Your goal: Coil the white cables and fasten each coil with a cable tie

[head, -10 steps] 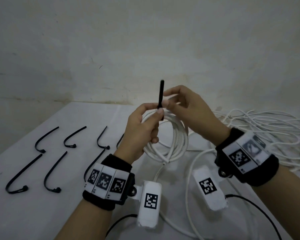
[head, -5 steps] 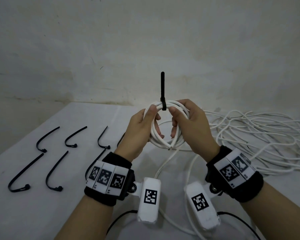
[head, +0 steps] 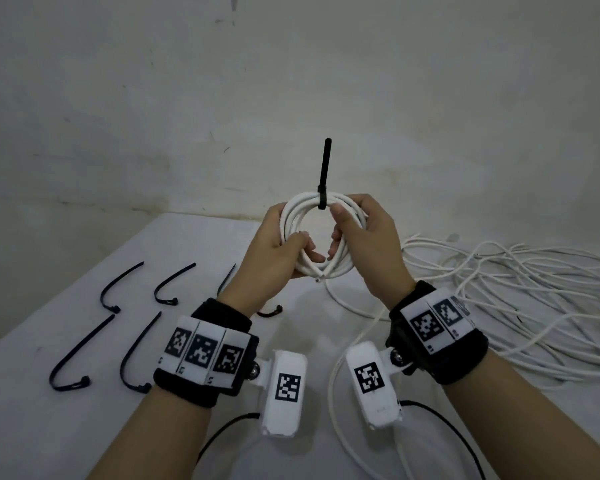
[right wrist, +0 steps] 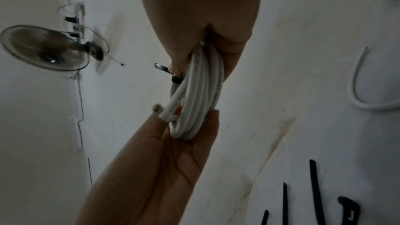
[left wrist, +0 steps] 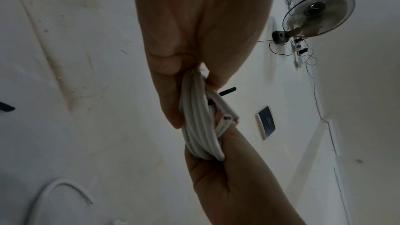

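A white cable coil (head: 347, 266) is held up over the table by both hands. My left hand (head: 274, 251) grips its left side, thumb across the strands. My right hand (head: 364, 237) grips the right side, thumb near the top. A black cable tie (head: 324, 174) is cinched round the top of the coil, its tail pointing straight up. In the left wrist view the coil (left wrist: 199, 126) runs between my left hand (left wrist: 184, 83) and my right hand (left wrist: 227, 177). In the right wrist view the coil (right wrist: 199, 100) shows the tie (right wrist: 176, 79) on its edge, below my right hand (right wrist: 205, 44).
Several loose black cable ties (head: 132, 355) lie on the left of the white table (head: 32, 427). A tangle of loose white cable (head: 520, 306) covers the right side, one strand (head: 336, 382) running toward me. A wall (head: 291, 81) stands behind.
The right hand let go of the tie's tail and took the coil's right side. The left hand slid down the left side. The coil rose slightly.
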`<action>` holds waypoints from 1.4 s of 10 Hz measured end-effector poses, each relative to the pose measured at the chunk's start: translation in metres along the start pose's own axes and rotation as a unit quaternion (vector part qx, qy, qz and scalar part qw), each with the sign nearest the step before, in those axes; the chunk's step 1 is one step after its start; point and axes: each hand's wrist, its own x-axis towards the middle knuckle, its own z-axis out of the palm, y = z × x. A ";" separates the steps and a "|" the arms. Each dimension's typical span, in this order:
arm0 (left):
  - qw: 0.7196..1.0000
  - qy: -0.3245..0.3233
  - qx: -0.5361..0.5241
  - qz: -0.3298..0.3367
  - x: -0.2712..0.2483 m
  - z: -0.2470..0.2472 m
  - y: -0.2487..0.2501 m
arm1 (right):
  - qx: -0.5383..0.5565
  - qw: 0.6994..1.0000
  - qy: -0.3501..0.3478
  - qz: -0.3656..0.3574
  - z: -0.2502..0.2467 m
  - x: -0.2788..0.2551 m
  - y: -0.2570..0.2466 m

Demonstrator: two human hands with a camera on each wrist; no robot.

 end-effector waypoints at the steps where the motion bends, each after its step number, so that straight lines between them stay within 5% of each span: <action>1: 0.999 0.021 0.015 -0.028 0.018 -0.018 -0.001 | -0.007 0.999 -0.011 0.030 0.014 0.013 0.008; 3: 0.994 0.067 0.048 -0.077 0.070 -0.075 -0.012 | 0.024 0.983 0.004 0.181 0.038 0.039 0.066; 5: 0.978 0.104 0.090 -0.159 0.124 -0.135 -0.048 | -0.176 0.964 -0.088 0.178 0.043 0.052 0.134; 7: 0.947 0.173 0.110 -0.247 0.171 -0.187 -0.088 | -0.408 0.862 -0.262 0.149 0.036 0.058 0.156; 10: 0.906 0.212 0.158 -0.330 0.207 -0.236 -0.121 | -0.375 0.868 -0.292 0.144 0.027 0.057 0.165; 11: 0.846 0.114 0.383 -0.352 0.214 -0.246 -0.139 | -0.371 0.868 -0.293 0.148 0.028 0.057 0.165; 13: 0.882 0.196 0.342 -0.259 0.227 -0.253 -0.146 | -0.369 0.870 -0.288 0.154 0.029 0.057 0.163; 14: 0.882 0.129 0.349 -0.289 0.228 -0.250 -0.146 | -0.367 0.873 -0.285 0.150 0.029 0.058 0.165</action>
